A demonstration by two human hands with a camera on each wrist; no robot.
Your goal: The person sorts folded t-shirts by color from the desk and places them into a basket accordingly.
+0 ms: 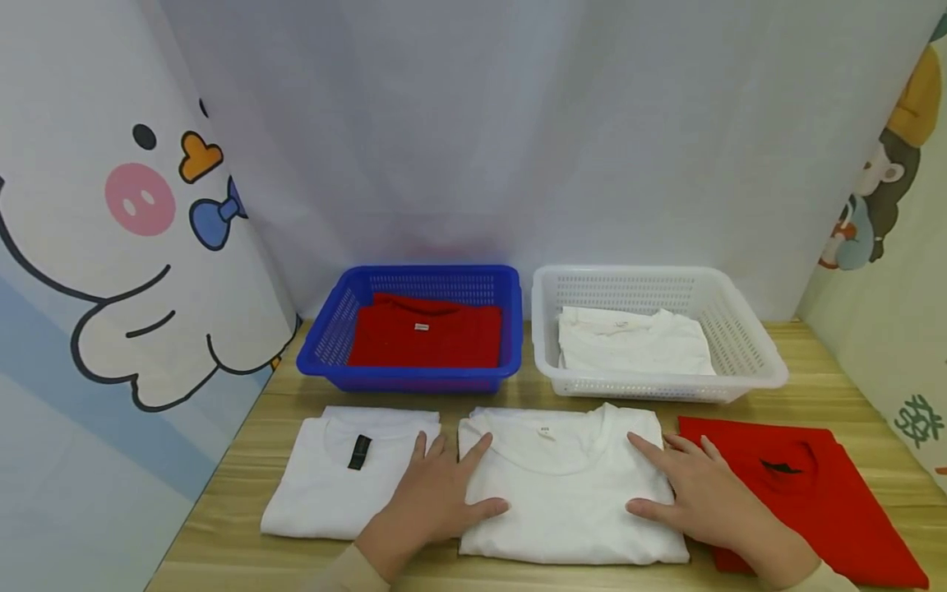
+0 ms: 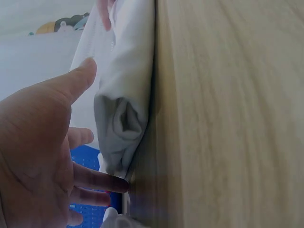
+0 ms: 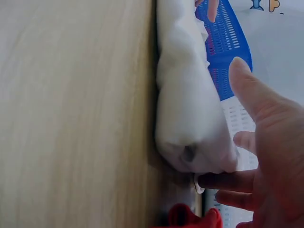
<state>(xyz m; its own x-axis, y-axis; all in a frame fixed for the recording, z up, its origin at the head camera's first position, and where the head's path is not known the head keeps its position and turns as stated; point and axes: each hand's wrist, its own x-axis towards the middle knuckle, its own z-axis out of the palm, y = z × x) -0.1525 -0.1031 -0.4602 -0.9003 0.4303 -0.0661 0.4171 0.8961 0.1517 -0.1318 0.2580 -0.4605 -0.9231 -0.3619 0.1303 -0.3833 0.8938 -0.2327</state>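
A folded white T-shirt (image 1: 565,514) lies in the middle of the table, its neckline towards the baskets. At its left edge is my left hand (image 1: 432,497), fingers spread and thumb over the shirt. My right hand (image 1: 699,497) is at the opposite edge in the same way, its fingers extended. In the left wrist view, the left fingers (image 2: 99,179) reach down beside the shirt's rolled side edge. The right wrist view shows the right fingers (image 3: 232,181) right at the other end of the folded shirt (image 3: 190,114). Neither hand grips the cloth.
Left of the middle shirt lies another folded white T-shirt (image 1: 325,485) with a black label; a folded red T-shirt (image 1: 829,501) lies right. Behind stand a blue basket (image 1: 414,380) with red clothing and a white basket (image 1: 666,386) with white clothing. A curtain (image 1: 518,148) hangs behind them.
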